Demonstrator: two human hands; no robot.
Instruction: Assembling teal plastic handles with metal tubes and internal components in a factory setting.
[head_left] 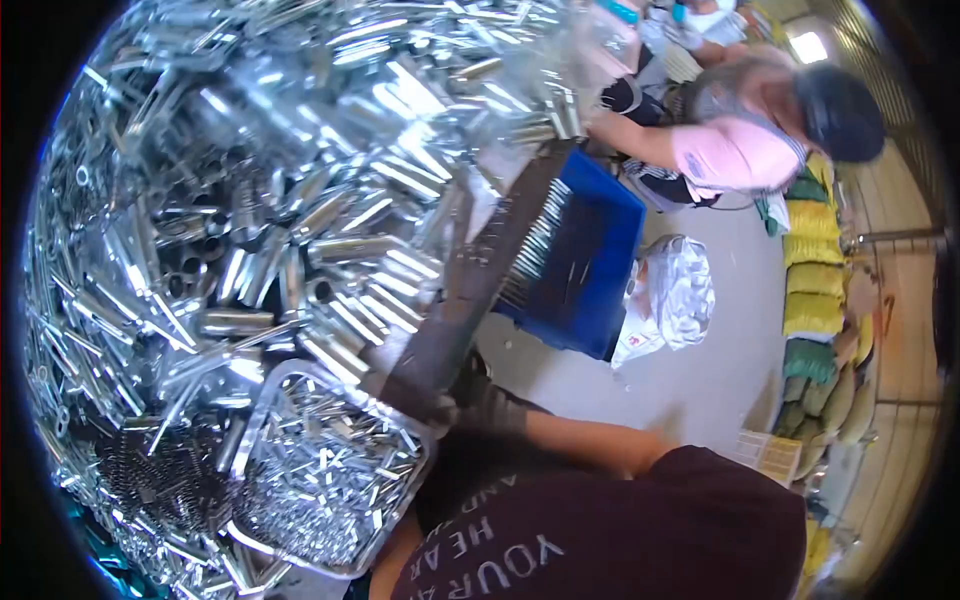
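A clear plastic tray (262,400) filled with small shiny metal pins sits at the near edge of a table heaped with silver metal tubes (300,200). My right hand (478,405), in a dark glove, rests at the table's dark edge (480,290) just right of the tray; the blur hides whether it grips anything. My left forearm (393,555) comes in at the lower edge below the tray, and its hand is hidden behind the tray. My dark maroon shirt (620,540) fills the bottom.
A blue crate (610,230) with rows of metal pins stands on the floor beside the table, with a white plastic bag (675,290) next to it. Another person in a pink shirt (735,150) bends over at the back. Yellow and green sacks (812,300) are stacked at right. Dark coil springs (150,475) lie left of the tray.
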